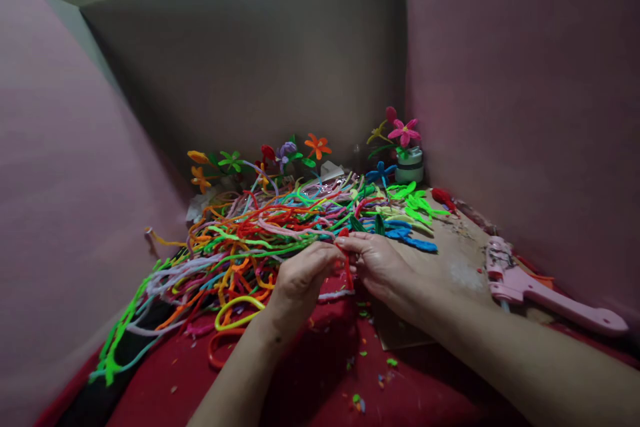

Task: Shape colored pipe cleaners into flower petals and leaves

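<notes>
- Right hand (380,263): grip pinches the fuzzy red stem (349,275) above the red cloth (300,393).
- Left hand (306,275) curls beside it — whether gripping, I cannot tell.
- Seemingly shaping — the next bend wants steadiness.

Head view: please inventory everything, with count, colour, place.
Red strip: one, red, centre
Pipe cleaners: many, mixed, heaped centre-left
Flowers: several, mixed, back
Jar: one, pale, back right
Leaves: several, green, right of heap
Bud: one, red, right of leaves
Blue strips: several, blue, below leaves
Tool: one, pink, right
Board: one, brown, right
Loops: two, yellow and red, left foreground
Cloth: one, dark red, foreground
Scraps: many, mixed, on cloth
Walls: three, pink sides, grey back
Left hand: one, bare, centre
Right hand: one, bare, pinching red strip
</notes>
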